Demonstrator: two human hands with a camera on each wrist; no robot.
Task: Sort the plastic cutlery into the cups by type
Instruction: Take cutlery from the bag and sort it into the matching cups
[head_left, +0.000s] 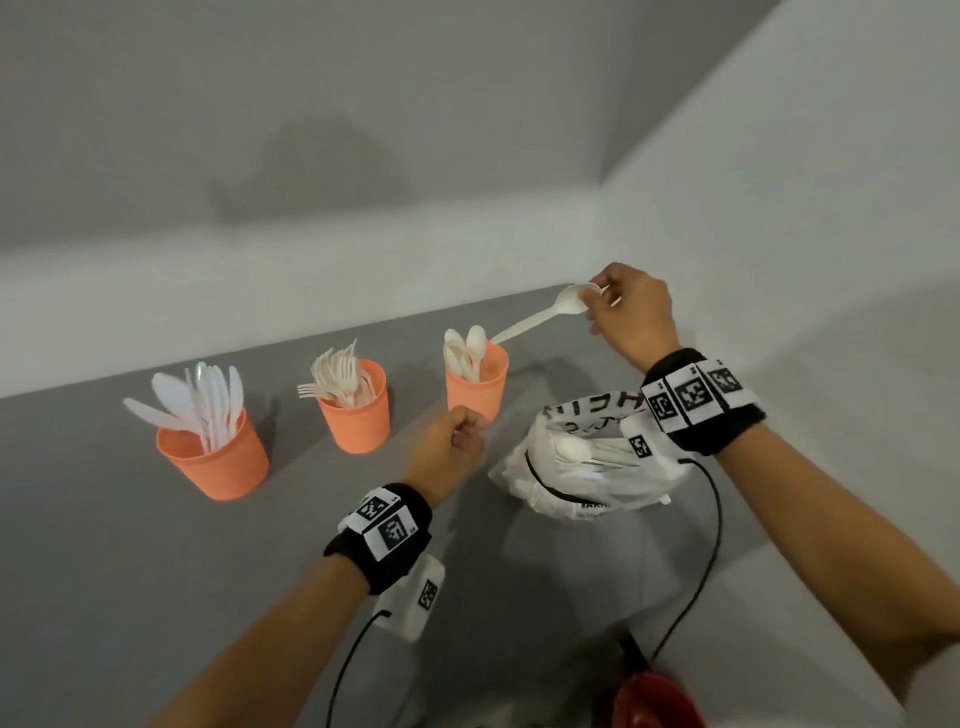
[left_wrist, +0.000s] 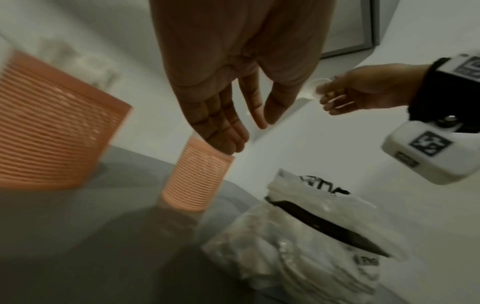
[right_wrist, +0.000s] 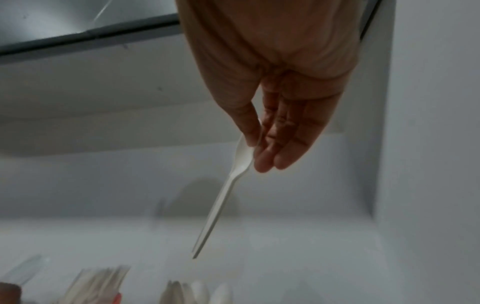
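Three orange cups stand in a row on the grey table: a knife cup (head_left: 213, 460) on the left, a fork cup (head_left: 356, 415) in the middle, a spoon cup (head_left: 478, 389) on the right. My right hand (head_left: 592, 306) pinches a white plastic spoon (head_left: 540, 318) by its bowl, above and right of the spoon cup. The handle slants down-left, its tip near that cup's rim. In the right wrist view the spoon (right_wrist: 226, 197) hangs from thumb and fingers. My left hand (head_left: 475, 423) holds nothing, its fingers (left_wrist: 228, 131) relaxed just in front of the spoon cup (left_wrist: 194, 181).
A white plastic bag (head_left: 587, 473) holding more cutlery lies on the table right of the left hand, under the right wrist. White walls meet in a corner behind the cups. A red object (head_left: 660, 701) and black cables sit at the near edge.
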